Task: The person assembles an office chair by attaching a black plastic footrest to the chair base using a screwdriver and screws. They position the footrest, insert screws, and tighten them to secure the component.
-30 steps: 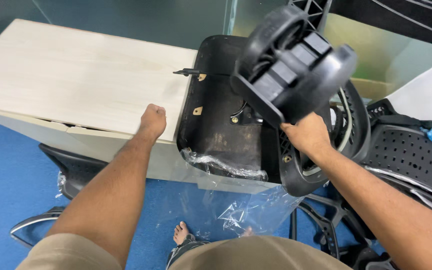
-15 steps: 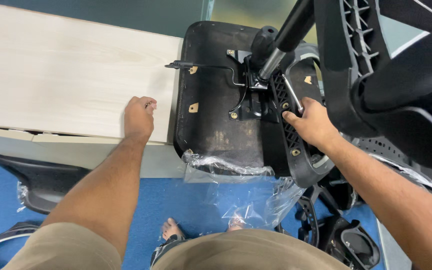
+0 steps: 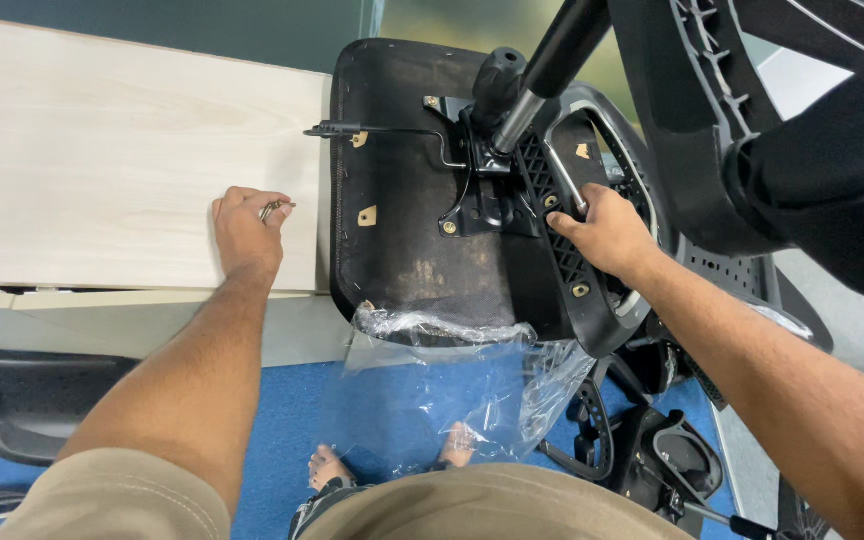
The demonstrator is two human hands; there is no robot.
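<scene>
seat: upturned black chair seat [image 3: 422,250] lies on the pale table [image 3: 102,150], gas-lift column [image 3: 542,75] standing in its mechanism
left hand [image 3: 244,232]: closed on a small screw [image 3: 274,208], resting on the table beside the seat
right hand [image 3: 607,228]: gripping the armrest frame [image 3: 592,190]
step: seemingly fastening hardware; seating the screw calls for a steady frame

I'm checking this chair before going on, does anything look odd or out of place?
Yes: a clear plastic wrap hangs loose and crumpled off the near edge of the upturned seat, partly peeled away. The right hand grips the seat's frame; the left hand pinches a small screw on the table.
</scene>
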